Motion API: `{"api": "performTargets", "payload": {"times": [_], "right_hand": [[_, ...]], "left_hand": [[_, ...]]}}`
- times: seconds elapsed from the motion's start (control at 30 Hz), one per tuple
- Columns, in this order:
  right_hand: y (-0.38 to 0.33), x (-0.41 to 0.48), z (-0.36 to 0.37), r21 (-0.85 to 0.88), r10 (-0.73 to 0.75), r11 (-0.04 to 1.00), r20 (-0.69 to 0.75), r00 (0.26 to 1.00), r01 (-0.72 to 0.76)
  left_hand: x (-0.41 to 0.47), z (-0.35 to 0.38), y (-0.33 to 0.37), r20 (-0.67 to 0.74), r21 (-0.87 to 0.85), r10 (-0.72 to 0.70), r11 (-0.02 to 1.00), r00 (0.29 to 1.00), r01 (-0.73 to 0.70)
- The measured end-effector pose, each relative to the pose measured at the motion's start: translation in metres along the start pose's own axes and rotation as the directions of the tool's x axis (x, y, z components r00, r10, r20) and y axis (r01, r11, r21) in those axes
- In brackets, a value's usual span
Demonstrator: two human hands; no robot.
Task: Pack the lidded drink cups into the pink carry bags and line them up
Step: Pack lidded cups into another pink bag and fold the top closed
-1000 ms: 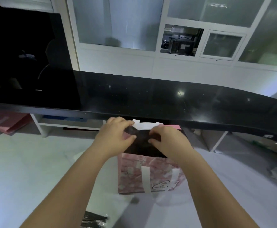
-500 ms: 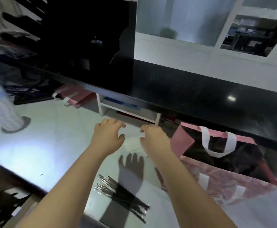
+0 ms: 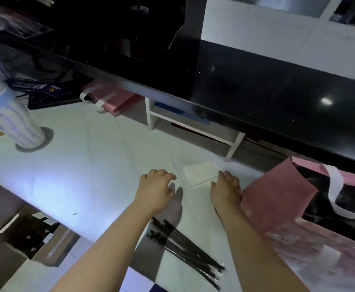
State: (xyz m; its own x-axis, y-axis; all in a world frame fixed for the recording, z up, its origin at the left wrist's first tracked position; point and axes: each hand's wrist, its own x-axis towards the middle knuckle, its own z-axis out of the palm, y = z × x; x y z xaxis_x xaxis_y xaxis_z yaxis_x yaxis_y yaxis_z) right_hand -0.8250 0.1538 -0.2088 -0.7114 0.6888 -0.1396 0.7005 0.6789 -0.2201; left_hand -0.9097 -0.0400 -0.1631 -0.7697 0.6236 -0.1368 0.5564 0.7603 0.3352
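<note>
An open pink carry bag [image 3: 282, 197] with white handles stands at the right, its inside dark. My right hand [image 3: 226, 190] hovers just left of that bag, fingers spread, holding nothing. My left hand [image 3: 155, 189] hovers over the white table beside it, also empty with fingers apart. A lidded drink cup [image 3: 12, 121] with pale blue and purple stripes stands at the far left. Flat pink bags [image 3: 113, 100] lie folded under the black counter at the back.
Black wrapped straws [image 3: 185, 251] lie near the table's front edge between my arms. A white folded napkin [image 3: 200, 172] lies ahead of my hands. A black counter [image 3: 267, 95] overhangs the back, with a white shelf [image 3: 193, 127] under it. An open cardboard box [image 3: 24, 234] sits below left.
Both hands let go of the pink bag's top and drew left, away from it. The view swung left and down, so the bag now stands at the right and the striped cup came into sight.
</note>
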Motion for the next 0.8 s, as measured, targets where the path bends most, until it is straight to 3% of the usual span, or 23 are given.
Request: {"api": "performTargets", "payload": {"times": [0.1,0.2,0.4,0.57,0.67,0.8], "right_hand": [[0.0,0.011,0.011,0.047,0.082,0.995,0.082,0.993,-0.086],[-0.007,0.018,0.022,0.074,0.058,0.995,0.12,0.991,-0.067],[-0.017,0.01,0.038,0.191,-0.022,0.98,-0.165,0.986,0.054],[-0.025,0.007,0.006,0.402,-0.081,0.906,-0.132,0.988,0.128],[-0.037,0.005,-0.045,0.368,-0.119,0.904,-0.271,0.955,0.217],[-0.037,-0.003,-0.132,0.249,-0.14,0.922,-0.503,0.853,0.298]], "left_hand": [[0.009,0.004,-0.005,0.0,-0.033,0.012,0.999,1.0,-0.012],[0.017,0.005,-0.005,0.008,-0.047,0.027,0.999,1.0,-0.027],[0.027,0.005,-0.005,0.018,-0.059,0.051,0.997,0.999,-0.05],[0.038,-0.015,0.001,-0.047,-0.056,0.079,0.995,0.996,-0.081],[0.049,-0.044,0.015,-0.11,-0.022,0.119,0.992,0.987,-0.122],[0.065,-0.086,0.055,-0.234,-0.01,0.186,0.981,0.954,-0.194]]}}
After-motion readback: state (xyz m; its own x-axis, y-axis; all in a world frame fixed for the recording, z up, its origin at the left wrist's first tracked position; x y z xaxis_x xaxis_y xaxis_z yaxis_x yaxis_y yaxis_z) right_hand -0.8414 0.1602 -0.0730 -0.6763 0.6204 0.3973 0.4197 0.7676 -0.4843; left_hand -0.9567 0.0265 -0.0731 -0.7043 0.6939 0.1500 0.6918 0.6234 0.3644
